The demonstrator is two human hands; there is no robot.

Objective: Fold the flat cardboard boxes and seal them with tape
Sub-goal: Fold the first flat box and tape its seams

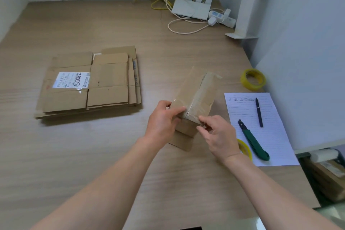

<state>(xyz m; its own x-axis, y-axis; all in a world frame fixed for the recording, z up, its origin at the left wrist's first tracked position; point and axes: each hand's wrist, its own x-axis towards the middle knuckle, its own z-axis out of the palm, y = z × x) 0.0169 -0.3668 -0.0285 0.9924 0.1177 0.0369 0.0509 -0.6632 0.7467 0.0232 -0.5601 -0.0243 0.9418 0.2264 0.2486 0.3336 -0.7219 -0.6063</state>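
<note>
Near edge: both forearms reach in over bare wooden tabletop (78, 155), with open surface to their left.
Hands: left hand (162, 119) grips the near-left corner of the folded box (194, 102), thumb laid on its top; right hand (218, 134), fingers curled, pinches the box's near-right edge.
Box: small brown carton, mid-tabletop, tilted, clear glossy tape along the top seam and over the near end.
Right side: lined paper (261, 136) by the tabletop edge carries a green cutter (255, 144) and a pen (259, 112); a yellow tape roll (253, 79) lies beyond.
Left: flat cardboard stack (89, 84), well apart from the box.
Far: router (192, 3), cables, wall.
</note>
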